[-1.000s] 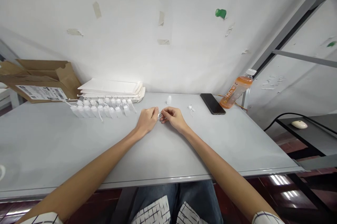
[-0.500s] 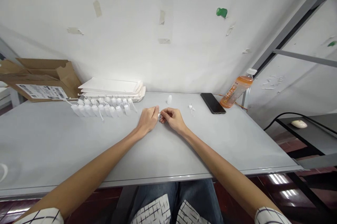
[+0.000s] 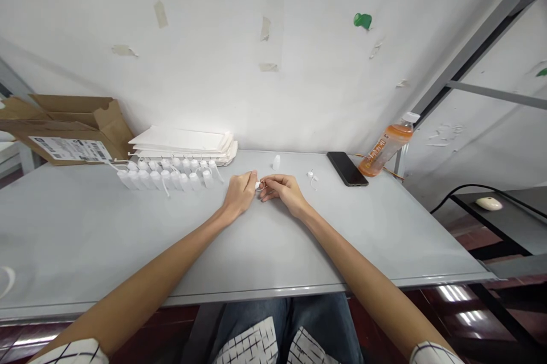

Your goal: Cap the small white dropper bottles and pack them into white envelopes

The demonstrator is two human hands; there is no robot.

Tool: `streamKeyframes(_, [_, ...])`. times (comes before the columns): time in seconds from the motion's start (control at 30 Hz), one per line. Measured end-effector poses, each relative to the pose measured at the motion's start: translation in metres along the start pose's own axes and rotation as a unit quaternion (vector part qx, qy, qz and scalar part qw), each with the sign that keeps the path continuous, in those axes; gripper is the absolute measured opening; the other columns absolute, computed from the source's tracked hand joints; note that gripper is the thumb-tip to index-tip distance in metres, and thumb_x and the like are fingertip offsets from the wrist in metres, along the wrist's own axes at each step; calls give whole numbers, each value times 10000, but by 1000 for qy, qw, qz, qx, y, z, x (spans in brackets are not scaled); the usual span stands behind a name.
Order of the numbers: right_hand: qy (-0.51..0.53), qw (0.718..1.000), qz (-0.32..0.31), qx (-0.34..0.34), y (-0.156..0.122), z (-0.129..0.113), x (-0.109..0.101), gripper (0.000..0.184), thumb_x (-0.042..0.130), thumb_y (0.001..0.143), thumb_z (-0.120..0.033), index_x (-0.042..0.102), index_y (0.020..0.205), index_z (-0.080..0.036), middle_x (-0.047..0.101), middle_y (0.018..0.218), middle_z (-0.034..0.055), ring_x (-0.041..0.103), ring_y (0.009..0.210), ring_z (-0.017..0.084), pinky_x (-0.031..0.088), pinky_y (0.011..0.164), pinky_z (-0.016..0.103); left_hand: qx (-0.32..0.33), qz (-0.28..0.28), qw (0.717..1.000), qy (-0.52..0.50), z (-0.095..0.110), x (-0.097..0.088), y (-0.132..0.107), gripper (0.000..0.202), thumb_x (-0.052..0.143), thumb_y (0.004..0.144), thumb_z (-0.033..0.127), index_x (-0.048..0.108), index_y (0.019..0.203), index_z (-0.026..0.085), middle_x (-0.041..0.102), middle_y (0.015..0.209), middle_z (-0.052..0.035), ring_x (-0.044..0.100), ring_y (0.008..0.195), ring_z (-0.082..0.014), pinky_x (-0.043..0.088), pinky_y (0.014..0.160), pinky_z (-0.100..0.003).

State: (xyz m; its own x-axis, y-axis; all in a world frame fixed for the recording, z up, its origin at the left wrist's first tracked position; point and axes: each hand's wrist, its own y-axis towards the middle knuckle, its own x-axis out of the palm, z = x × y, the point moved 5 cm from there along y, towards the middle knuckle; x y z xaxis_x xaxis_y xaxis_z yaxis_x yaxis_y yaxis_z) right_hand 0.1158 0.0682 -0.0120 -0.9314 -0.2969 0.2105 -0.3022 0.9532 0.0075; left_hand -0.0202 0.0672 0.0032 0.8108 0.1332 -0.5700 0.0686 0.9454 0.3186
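Head view, left hand: the left hand (image 3: 240, 192) is curled tight, thumb on top, round a small white piece (image 3: 257, 185) that pokes out at the thumb; whatever else lies inside the fist is hidden.
Right hand: the right hand (image 3: 286, 192) faces it with bent fingers, their tips right at the white piece and its thin loop; too small to tell whether they pinch it or only touch it.
White piece: between the two hands, above the middle of the grey table (image 3: 265, 250), and judged to be mid-handling rather than finished.
Grouped bottles: at left, small white bottles (image 3: 185, 183) stand close together in about two rows, most seemingly topped, several with thin straps trailing; these look done.
Lone bottle: one small bottle (image 3: 276, 163) stands upright behind the hands, apart from the group, and seems to lack a strapped top; it looks undone.
Loose cap: a small white cap with a strap (image 3: 311, 174) lies right of the hands, on no bottle, so apparently unused.
Remaining: by this count, the piece in hand, the lone bottle and the loose cap; little seems left.
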Motion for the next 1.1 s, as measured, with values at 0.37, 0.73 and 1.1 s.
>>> streamKeyframes(0.37, [-33, 999, 19, -27, 5, 9, 1, 326, 837, 666, -403, 668, 784, -151, 663, 640, 11, 668, 560, 146, 595, 568, 291, 16, -6, 999, 32, 1, 2, 1, 437, 316, 962, 373, 464, 582, 215, 528, 496, -8, 528, 528, -159, 383, 632, -296])
streamKeyframes(0.73, [-65, 997, 34, -35, 5, 11, 1, 272, 764, 737, -397, 647, 783, -156, 646, 580, 7, 645, 512, 141, 592, 570, 293, 14, -18, 999, 37, 3, 3, 1, 463, 312, 967, 348, 434, 540, 217, 539, 505, -13, 519, 537, -154, 370, 650, -298])
streamKeyframes(1.1, [-74, 995, 54, -43, 6, 8, 0, 265, 737, 739, -403, 649, 788, -158, 654, 677, 30, 647, 552, 150, 576, 520, 289, 18, -18, 997, 69, 5, 2, 1, 480, 334, 963, 340, 483, 528, 204, 571, 514, -31, 522, 528, -159, 341, 616, -298])
